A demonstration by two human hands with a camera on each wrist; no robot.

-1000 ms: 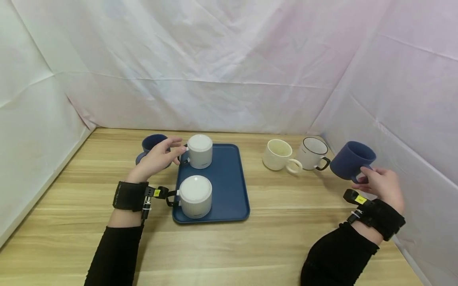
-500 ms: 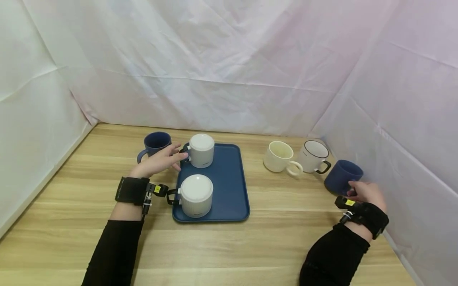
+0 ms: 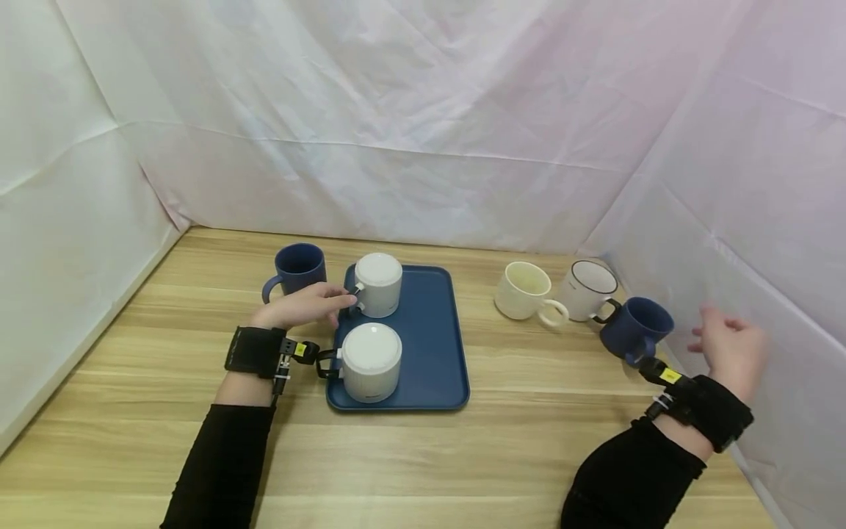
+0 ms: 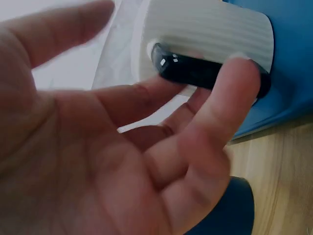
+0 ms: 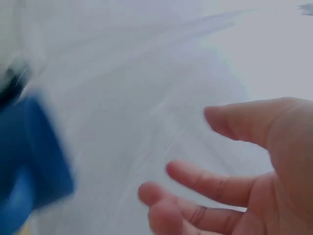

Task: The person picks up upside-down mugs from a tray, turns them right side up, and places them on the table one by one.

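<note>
White sheets wall a wooden desk (image 3: 463,448); left hand (image 3: 305,306) fingers the far white mug's (image 3: 377,284) handle, right hand (image 3: 730,350) hangs open near the blue mug (image 3: 636,328).

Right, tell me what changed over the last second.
The right hand lowered the blue mug onto the table beside the black-rimmed mug and let go. The left hand stays at the far white mug's handle on the tray.
</note>
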